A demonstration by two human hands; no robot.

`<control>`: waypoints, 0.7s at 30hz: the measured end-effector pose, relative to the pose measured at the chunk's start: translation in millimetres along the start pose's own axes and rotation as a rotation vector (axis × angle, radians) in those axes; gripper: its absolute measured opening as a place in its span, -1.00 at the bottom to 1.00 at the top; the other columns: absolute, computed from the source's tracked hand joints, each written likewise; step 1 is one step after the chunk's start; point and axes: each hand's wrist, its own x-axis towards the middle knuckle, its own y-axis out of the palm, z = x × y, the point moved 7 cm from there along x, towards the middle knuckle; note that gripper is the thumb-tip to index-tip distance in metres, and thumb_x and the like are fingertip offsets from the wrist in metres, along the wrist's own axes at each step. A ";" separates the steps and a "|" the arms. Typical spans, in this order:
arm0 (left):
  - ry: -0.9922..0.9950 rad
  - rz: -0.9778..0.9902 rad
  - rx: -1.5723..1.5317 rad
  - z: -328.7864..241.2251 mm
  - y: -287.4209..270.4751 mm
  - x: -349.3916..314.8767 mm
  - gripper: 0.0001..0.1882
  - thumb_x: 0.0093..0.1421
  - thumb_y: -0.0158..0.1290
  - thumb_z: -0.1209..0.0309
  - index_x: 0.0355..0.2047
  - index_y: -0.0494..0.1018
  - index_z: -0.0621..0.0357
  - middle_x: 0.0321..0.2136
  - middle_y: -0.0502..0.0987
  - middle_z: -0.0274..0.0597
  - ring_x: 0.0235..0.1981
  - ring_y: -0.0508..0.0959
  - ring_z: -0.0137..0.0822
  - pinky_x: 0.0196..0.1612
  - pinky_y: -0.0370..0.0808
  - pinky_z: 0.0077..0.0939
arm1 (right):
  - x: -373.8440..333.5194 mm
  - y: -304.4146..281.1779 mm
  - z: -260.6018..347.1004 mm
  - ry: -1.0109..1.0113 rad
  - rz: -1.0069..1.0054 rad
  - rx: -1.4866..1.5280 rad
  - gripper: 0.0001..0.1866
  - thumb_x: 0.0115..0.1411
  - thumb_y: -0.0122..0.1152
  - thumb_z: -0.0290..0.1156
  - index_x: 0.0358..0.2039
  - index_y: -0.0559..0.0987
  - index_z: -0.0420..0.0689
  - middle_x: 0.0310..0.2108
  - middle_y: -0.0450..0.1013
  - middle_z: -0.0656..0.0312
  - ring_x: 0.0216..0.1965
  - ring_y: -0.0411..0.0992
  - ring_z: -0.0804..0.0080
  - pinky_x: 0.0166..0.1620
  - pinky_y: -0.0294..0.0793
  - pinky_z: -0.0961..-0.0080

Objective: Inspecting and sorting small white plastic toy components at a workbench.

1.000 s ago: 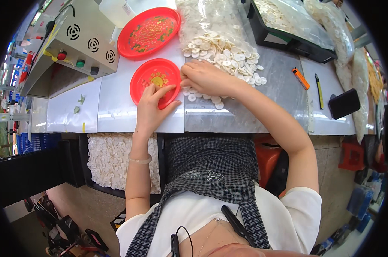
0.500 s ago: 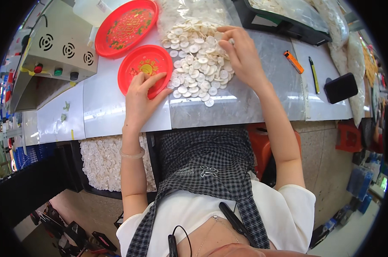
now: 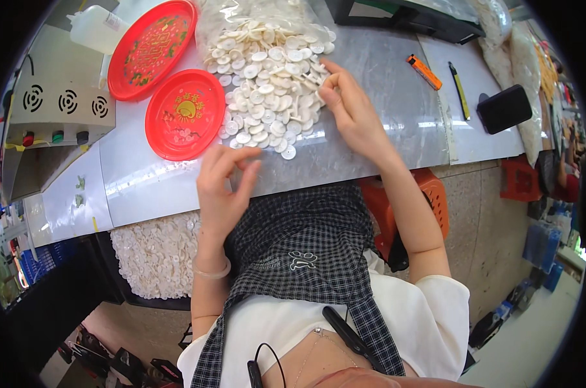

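The discs [image 3: 267,97] are creamy white. The small tray [image 3: 160,123] is red with a gold motif and pink flowers; the big tray [image 3: 120,76] is red patterned in gold and green. The desk [image 3: 383,113] is part grey, part white. The apron [image 3: 293,229] is dark with pale checks, the shirt [image 3: 422,310] white, the cutter [image 3: 425,72] orange, the phone [image 3: 505,110] black, the stool [image 3: 435,200] orange-red.

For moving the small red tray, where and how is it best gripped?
Probably pinch the small tray by its near rim, left hand coming from the person's side: that edge is exposed, while the larger tray sits beyond and white discs lie rightward.
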 end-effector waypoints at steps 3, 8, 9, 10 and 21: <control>0.013 0.059 -0.003 -0.8 13.3 -8.1 -0.80 0.04 0.17 0.62 -0.28 0.56 0.20 -0.52 0.38 -0.31 -0.52 0.33 -0.47 -0.45 0.25 -0.63 | -2.7 -1.4 5.2 0.006 -0.035 0.000 -0.83 0.34 -0.05 -0.35 -0.30 0.36 -0.21 0.18 0.28 -0.10 0.10 0.34 0.24 0.11 0.25 0.43; 0.066 0.060 -0.004 -4.4 22.6 -6.7 -0.82 0.04 0.19 0.60 -0.30 0.56 0.20 -0.55 0.38 -0.31 -0.51 0.36 -0.46 -0.47 0.26 -0.62 | 61.5 -34.4 -19.6 -0.097 -0.109 -0.026 -0.79 0.35 -0.02 -0.31 -0.29 0.36 -0.22 0.14 0.34 -0.03 0.04 0.35 0.35 0.09 0.26 0.47; 0.056 0.047 -0.010 -3.4 24.1 -7.4 -0.82 0.01 0.21 0.58 -0.33 0.56 0.16 -0.57 0.39 -0.31 -0.51 0.38 -0.41 -0.44 0.28 -0.55 | 74.1 -34.0 -29.9 -0.028 -0.042 0.020 -0.78 0.36 -0.02 -0.29 -0.29 0.37 -0.21 0.13 0.36 -0.01 0.03 0.35 0.39 0.09 0.26 0.48; 0.040 0.030 -0.016 -2.2 24.2 -7.3 -0.82 -0.03 0.23 0.56 -0.35 0.56 0.13 -0.60 0.40 -0.30 -0.50 0.40 -0.35 -0.41 0.30 -0.48 | 83.7 -36.9 -39.9 -0.030 -0.046 0.020 -0.78 0.36 -0.02 -0.29 -0.29 0.37 -0.21 0.13 0.36 -0.01 0.03 0.35 0.39 0.09 0.26 0.48; -0.016 -0.001 0.038 -6.0 24.5 2.5 -0.88 0.01 0.22 0.54 -0.40 0.55 0.13 -0.60 0.41 -0.32 -0.56 0.38 -0.43 -0.52 0.26 -0.55 | 18.1 -27.2 -13.9 0.019 0.256 0.053 -0.77 0.40 -0.13 -0.28 -0.26 0.37 -0.19 0.12 0.38 0.04 -0.04 0.34 0.49 0.06 0.26 0.55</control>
